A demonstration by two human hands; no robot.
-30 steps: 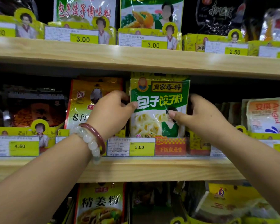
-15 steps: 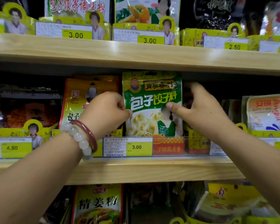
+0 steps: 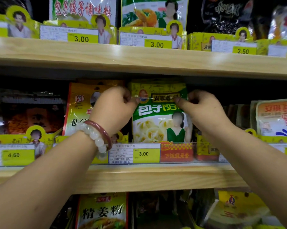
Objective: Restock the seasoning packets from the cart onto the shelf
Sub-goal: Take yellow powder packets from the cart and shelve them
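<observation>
Single view: a head-worn wide-angle camera, facing forward and level with the middle shelf (image 3: 139, 177) of a store rack. It sits close, within arm's reach; both forearms enter from the lower corners. The upper shelf (image 3: 139, 61) bows with lens distortion. Part of a lower tier shows below.

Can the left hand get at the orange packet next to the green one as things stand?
Probably yes. The left hand already overlaps the orange packet, with nothing between them, but it is busy pinching the green packet and would have to let go first.
</observation>
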